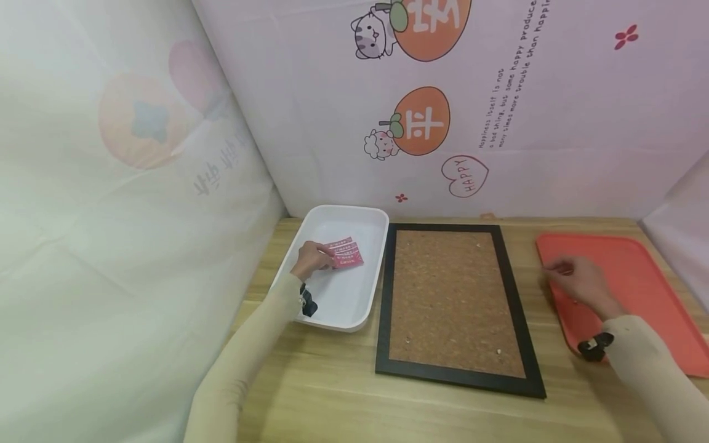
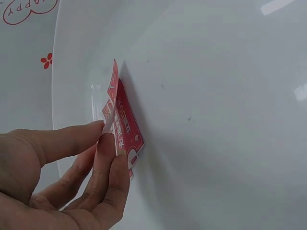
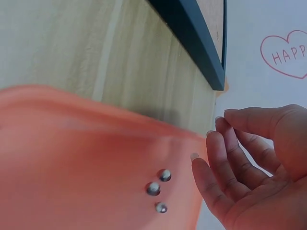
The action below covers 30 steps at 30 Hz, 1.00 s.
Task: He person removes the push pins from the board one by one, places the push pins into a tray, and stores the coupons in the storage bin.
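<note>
My left hand (image 1: 313,258) reaches into the white tray (image 1: 318,317). Its thumb and fingers pinch a red-and-white printed paper coupon (image 2: 112,98). Other red coupons (image 2: 128,122) with white lettering lie right beside it against the tray floor. My right hand (image 1: 581,284) is over the left edge of the red tray (image 1: 626,289). In the right wrist view its thumb tip meets the index fingertip, the other fingers loosely bent; whether something tiny sits between the tips is hidden. Shiny silver round-headed pieces (image 3: 153,188) lie in the red tray near this hand.
Between the trays lies a cork board (image 1: 451,301) with a black frame (image 1: 460,381), flat on the wooden table (image 1: 332,387). Small pale specks dot the cork near its corners. Printed white cloth (image 1: 332,123) hangs behind and at the sides.
</note>
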{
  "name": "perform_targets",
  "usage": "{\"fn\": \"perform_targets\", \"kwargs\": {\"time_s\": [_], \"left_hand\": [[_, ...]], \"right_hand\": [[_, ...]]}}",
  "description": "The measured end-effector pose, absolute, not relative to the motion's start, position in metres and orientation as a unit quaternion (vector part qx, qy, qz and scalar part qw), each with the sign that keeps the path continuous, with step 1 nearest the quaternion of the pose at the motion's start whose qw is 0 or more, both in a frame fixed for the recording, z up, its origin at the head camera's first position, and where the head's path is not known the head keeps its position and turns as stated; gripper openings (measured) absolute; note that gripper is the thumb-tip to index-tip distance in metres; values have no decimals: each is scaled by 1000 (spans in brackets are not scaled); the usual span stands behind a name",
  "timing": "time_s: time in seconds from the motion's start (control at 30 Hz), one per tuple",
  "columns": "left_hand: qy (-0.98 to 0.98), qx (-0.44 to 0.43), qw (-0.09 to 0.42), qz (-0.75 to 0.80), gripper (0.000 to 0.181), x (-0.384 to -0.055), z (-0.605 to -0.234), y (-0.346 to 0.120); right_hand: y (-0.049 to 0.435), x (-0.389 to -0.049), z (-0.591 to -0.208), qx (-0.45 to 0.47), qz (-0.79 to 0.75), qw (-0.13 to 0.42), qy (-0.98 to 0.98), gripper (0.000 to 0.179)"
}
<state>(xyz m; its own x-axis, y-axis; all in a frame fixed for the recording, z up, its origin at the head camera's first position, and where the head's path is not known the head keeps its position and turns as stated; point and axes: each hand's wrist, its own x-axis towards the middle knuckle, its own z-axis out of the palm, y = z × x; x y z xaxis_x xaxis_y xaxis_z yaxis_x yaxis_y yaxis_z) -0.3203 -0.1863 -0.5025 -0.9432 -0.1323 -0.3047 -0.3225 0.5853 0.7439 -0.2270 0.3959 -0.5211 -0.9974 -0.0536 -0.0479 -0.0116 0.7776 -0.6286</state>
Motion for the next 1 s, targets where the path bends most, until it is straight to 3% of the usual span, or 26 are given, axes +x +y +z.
{"fn": "perform_targets", "kwargs": {"time_s": [0.47, 1.0], "left_hand": [[922, -108, 120, 352, 20, -329, -505, -183], [941, -120, 135, 285, 28, -329, -507, -179]], "right_hand": [[413, -220, -536, -19, -309, 11, 951, 34], [419, -213, -541, 1, -299, 15, 954, 27]]}}
